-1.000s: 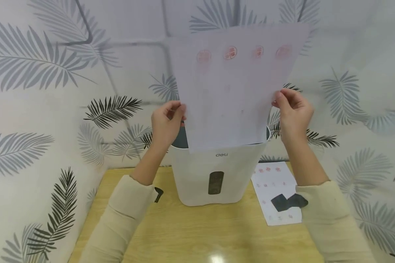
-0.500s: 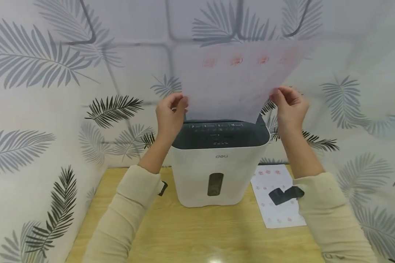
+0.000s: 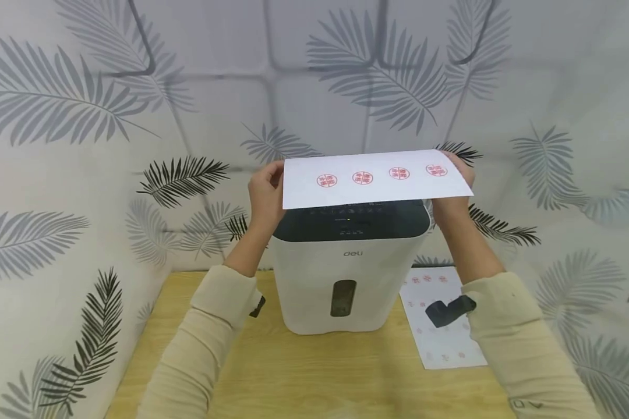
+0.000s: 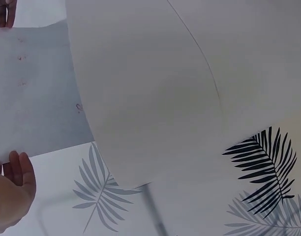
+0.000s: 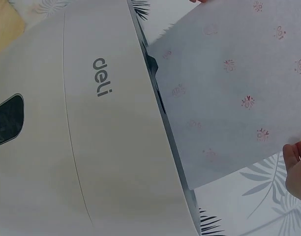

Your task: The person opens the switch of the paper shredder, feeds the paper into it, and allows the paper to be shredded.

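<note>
My left hand (image 3: 264, 195) and right hand (image 3: 449, 208) hold a white paper sheet (image 3: 377, 192) by its two side edges. The sheet's upper part bends toward me, showing a row of red round stamps. It hangs over the dark top of a white paper shredder (image 3: 314, 267) marked "deli". The right wrist view shows the sheet's lower edge at the shredder's top rim, with faint red stamps across its face; whether it is inside the slot I cannot tell. Several fingertips are hidden behind the sheet in the head view.
The shredder stands on a wooden table (image 3: 304, 372) close to a leaf-patterned wall covering (image 3: 215, 116). Right of it lies another stamped sheet (image 3: 435, 343), partly under my right sleeve. Dark straps (image 3: 445, 311) show at the sleeves.
The sheet, first held upright in front of the shredder, moved up and back over its top. Its upper part has now bent down toward me, and the shredder's dark top came into view.
</note>
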The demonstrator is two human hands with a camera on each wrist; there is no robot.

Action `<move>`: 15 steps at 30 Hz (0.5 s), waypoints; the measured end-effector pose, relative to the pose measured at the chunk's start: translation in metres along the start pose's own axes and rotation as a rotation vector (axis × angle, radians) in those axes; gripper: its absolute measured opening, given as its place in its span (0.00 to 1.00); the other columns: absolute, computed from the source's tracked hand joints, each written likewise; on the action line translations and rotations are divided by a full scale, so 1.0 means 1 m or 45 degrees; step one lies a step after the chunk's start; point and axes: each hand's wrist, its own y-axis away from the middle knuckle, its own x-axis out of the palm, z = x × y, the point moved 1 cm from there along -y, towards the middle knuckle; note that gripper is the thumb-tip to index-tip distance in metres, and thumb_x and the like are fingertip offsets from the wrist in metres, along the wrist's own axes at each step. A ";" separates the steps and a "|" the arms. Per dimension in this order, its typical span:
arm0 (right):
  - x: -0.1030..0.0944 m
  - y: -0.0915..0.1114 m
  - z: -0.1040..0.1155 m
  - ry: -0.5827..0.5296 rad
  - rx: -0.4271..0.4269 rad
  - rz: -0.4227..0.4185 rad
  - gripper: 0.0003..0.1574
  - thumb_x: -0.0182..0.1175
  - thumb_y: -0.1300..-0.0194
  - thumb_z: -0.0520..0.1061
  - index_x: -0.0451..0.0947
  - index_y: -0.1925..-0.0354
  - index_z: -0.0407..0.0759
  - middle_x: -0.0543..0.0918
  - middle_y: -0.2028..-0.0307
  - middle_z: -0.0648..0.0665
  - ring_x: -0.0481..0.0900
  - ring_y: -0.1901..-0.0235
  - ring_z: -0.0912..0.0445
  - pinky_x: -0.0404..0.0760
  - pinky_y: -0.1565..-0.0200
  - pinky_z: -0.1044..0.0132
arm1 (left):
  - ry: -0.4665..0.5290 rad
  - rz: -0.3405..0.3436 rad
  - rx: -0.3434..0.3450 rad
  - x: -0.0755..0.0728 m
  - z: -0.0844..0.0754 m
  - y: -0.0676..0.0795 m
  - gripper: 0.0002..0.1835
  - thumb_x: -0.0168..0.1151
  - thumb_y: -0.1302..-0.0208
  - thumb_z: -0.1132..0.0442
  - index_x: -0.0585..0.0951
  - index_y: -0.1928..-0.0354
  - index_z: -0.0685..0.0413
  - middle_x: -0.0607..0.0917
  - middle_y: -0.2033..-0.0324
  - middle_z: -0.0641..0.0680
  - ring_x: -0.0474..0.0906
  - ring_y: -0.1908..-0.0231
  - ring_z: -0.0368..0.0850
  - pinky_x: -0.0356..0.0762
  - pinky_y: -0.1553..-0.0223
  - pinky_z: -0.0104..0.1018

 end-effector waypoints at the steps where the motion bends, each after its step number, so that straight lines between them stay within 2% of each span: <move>1: 0.000 0.000 0.000 0.014 -0.013 0.017 0.15 0.52 0.38 0.27 0.75 0.63 0.46 0.81 0.69 0.59 0.80 0.65 0.65 0.79 0.61 0.77 | 0.005 -0.004 -0.001 0.000 -0.001 0.000 0.11 0.54 0.37 0.68 0.80 0.62 0.72 0.84 0.68 0.68 0.79 0.70 0.59 0.68 0.71 0.18; 2: 0.000 0.000 0.000 0.035 -0.004 0.010 0.15 0.52 0.38 0.28 0.75 0.62 0.47 0.80 0.69 0.60 0.79 0.64 0.66 0.79 0.60 0.77 | -0.002 -0.007 0.000 0.000 -0.001 0.000 0.11 0.54 0.36 0.68 0.81 0.62 0.72 0.84 0.68 0.68 0.79 0.70 0.59 0.68 0.71 0.18; 5: 0.002 -0.002 -0.001 0.072 0.002 -0.016 0.13 0.54 0.39 0.29 0.75 0.57 0.41 0.80 0.67 0.61 0.78 0.62 0.67 0.77 0.56 0.77 | -0.067 -0.019 -0.008 -0.001 -0.005 0.001 0.11 0.54 0.36 0.67 0.81 0.62 0.71 0.84 0.68 0.67 0.79 0.70 0.58 0.68 0.70 0.20; 9: 0.006 -0.006 -0.003 -0.006 -0.025 -0.016 0.10 0.55 0.40 0.29 0.79 0.64 0.40 0.81 0.71 0.57 0.79 0.67 0.65 0.79 0.60 0.76 | -0.070 -0.027 0.000 -0.002 -0.005 0.001 0.12 0.53 0.36 0.66 0.81 0.64 0.70 0.82 0.73 0.67 0.75 0.77 0.37 0.67 0.72 0.19; 12: 0.006 -0.007 -0.004 -0.023 -0.042 0.015 0.14 0.57 0.41 0.29 0.79 0.73 0.48 0.81 0.75 0.55 0.80 0.72 0.64 0.80 0.63 0.77 | -0.023 -0.029 0.026 -0.001 -0.002 0.001 0.12 0.53 0.38 0.67 0.80 0.66 0.71 0.81 0.76 0.67 0.68 0.79 0.26 0.68 0.73 0.18; 15: 0.005 -0.008 -0.006 -0.015 -0.014 0.018 0.13 0.58 0.41 0.30 0.79 0.74 0.47 0.80 0.76 0.54 0.79 0.74 0.64 0.80 0.64 0.77 | -0.030 -0.020 0.035 0.000 0.000 0.001 0.12 0.53 0.39 0.66 0.81 0.66 0.71 0.82 0.76 0.67 0.74 0.78 0.35 0.69 0.72 0.19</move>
